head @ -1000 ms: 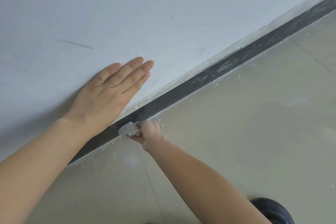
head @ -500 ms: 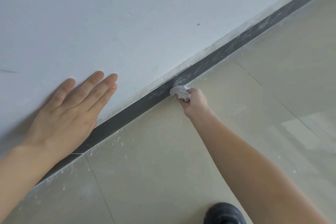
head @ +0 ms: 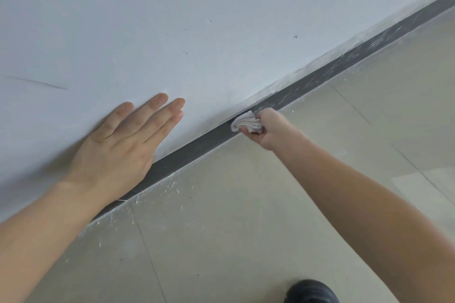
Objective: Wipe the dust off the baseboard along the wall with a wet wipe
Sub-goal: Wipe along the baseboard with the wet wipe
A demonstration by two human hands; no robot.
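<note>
From the head camera, the right hand (head: 267, 129) clenched a bunched white wipe (head: 246, 124) against the dark baseboard (head: 197, 147) near the centre of the frame. The strip ran from 8 o'clock to 2 o'clock. At 9 o'clock the left hand (head: 123, 145) lay flat, fingers straight, on the white wall (head: 221, 19). A black shoe (head: 311, 291) stood on the tiled floor (head: 246, 204) at 5 o'clock.

wht wall (head: 221, 7), tile floor (head: 246, 216), blk shoe (head: 310, 291)
</note>
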